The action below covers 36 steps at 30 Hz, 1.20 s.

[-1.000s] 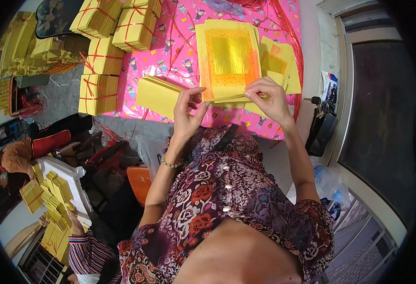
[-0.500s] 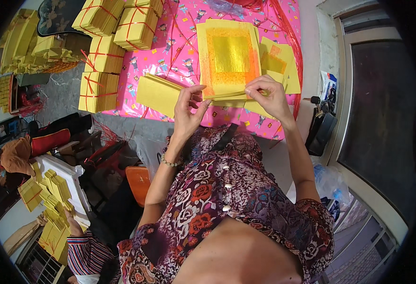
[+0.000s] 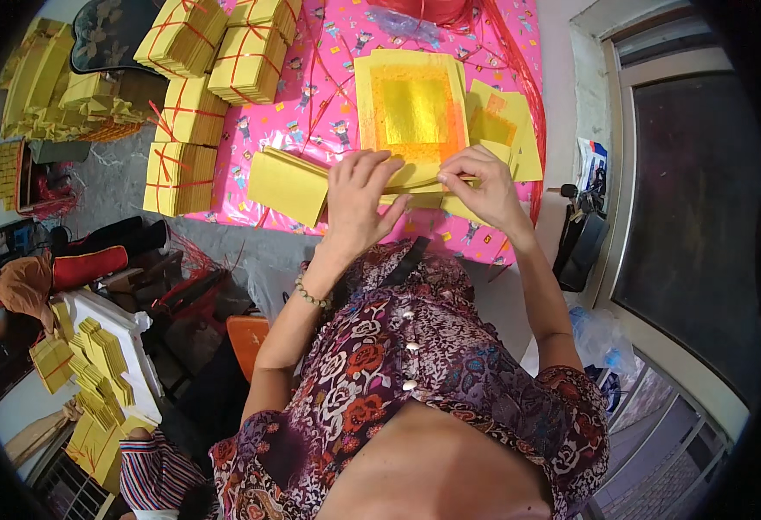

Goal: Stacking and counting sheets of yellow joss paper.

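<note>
A pile of yellow paper sheets lies before me, the top one bearing a shiny gold square inside an orange patch. My right hand pinches the near edge of the top sheet, which curls up between thumb and forefinger. Over the left end of that same edge sits my left hand, its fingers bent and the thumb held apart from them. Left of it rests a small stack of folded yellow paper. More loose yellow sheets, one with a gold patch, stick out under the pile at the right.
Bundles of yellow paper tied with red string stand at the table's left. Red strands run along its right side on the pink cover. At lower left, a person's striped sleeve is beside a white table holding yellow paper.
My left hand has moved right and farther over the sheet's near edge. My right hand keeps its pinch and has shifted slightly left and nearer. The edge is now curled up more.
</note>
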Available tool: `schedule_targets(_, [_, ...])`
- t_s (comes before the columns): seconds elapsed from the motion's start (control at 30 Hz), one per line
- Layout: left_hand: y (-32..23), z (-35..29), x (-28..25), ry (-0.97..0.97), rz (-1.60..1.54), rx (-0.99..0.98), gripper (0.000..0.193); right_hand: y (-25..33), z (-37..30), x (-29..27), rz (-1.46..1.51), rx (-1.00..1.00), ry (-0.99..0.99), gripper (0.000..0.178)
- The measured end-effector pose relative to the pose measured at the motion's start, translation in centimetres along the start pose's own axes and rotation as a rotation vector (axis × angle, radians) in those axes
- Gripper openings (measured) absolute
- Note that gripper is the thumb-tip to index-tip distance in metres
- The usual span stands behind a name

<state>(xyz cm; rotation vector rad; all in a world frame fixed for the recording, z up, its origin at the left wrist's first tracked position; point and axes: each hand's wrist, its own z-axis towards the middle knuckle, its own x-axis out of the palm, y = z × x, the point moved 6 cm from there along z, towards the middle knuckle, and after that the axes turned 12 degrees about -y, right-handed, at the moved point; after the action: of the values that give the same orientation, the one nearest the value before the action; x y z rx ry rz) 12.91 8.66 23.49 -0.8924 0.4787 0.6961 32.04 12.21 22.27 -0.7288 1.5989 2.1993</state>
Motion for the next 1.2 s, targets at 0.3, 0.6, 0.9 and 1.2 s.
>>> schedule_targets(0.3, [0.0, 2.0, 3.0, 0.188, 0.038, 0.035, 0.048, 3.9, 0.8, -2.1, -0.150, -0.222, -0.245, 0.036])
schedule_targets(0.6, [1.5, 2.4, 0.9, 0.075, -0.600, -0.332, 0.022, -1.0, 2.3, -0.1, 0.574, 0.133, -0.245, 0.106])
schedule_targets(0.9, [1.4, 1.4, 2.5, 0.222, -0.986, -0.553, 0.028, -0.3, 1.4, 1.2, 0.562, 0.224, 0.004, 0.089])
schedule_targets(1.2, [3.1, 1.5, 3.0, -0.093, -0.449, -0.328, 0.053, 1.3, 1.9, 1.2, 0.453, 0.204, -0.068, 0.061])
